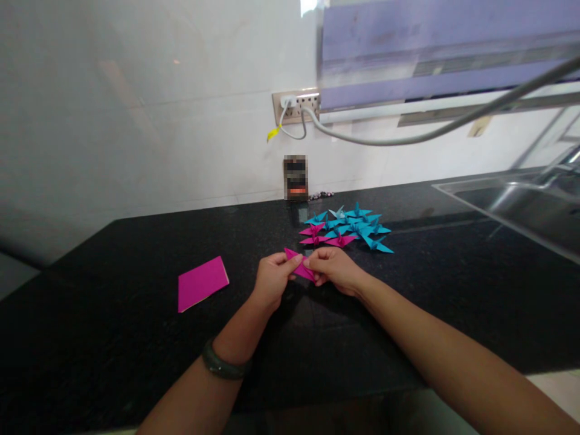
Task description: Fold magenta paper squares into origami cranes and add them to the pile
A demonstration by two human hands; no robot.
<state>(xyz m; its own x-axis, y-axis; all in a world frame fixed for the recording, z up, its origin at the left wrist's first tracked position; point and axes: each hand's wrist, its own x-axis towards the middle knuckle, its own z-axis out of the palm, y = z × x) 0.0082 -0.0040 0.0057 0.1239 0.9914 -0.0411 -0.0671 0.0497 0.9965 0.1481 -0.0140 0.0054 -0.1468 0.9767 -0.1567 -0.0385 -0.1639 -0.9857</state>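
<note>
A folded piece of magenta origami paper (304, 269) is pinched between both of my hands, just above the dark counter. My left hand (275, 275) grips its left side, thumb lying on top. On the right side, my right hand (335, 269) closes its thumb and fingers on the same paper. Just beyond my hands stand several blue paper cranes (357, 228) in a cluster. A few magenta paper cranes (341, 240) sit at the near left of that group. To my left lies a stack of square magenta paper (203, 283).
The black counter (113, 338) runs along a white wall. A phone-like object (296, 177), blurred out, leans against the wall beside a beaded strand (321, 195). Above it is a socket strip (296, 107) with a plugged-in cable. A metal sink (521, 199) is at the right.
</note>
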